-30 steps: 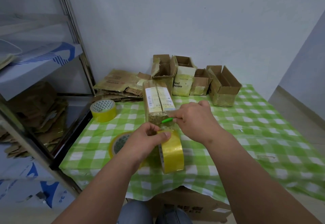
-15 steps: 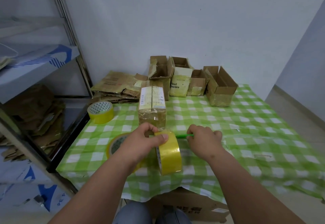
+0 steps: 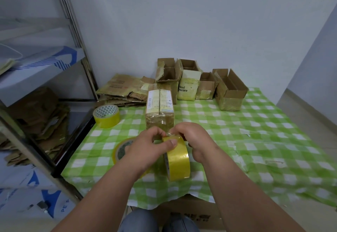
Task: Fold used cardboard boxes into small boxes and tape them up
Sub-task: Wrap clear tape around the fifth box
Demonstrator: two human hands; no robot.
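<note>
At the far left a metal shelf (image 3: 45, 78) holds flattened cardboard on its lower level. A tape roll (image 3: 106, 115) lies flat at the table's left edge, its core showing a triangle print, and behind it a stack of flat cardboard (image 3: 124, 91) sits in the back left corner. The table (image 3: 264, 140) wears a green and white checked cloth. A second roll, the flat roll (image 3: 121, 149), lies near the front left, partly hidden by the left hand (image 3: 151, 148). That hand grips the upright roll (image 3: 177, 159), which stands on edge near the front edge at the middle; its thumb presses on the roll's top and its fingers curl over the far side. Just behind the hands stands the taped box (image 3: 160, 111), closed, with a white label on top. The right hand (image 3: 195, 140) meets the left at the top of the roll, its fingers curled and pinching at the clear tape end there. Along the back edge stand four open boxes (image 3: 230, 89), flaps up, the rightmost lying lengthwise toward the right.
</note>
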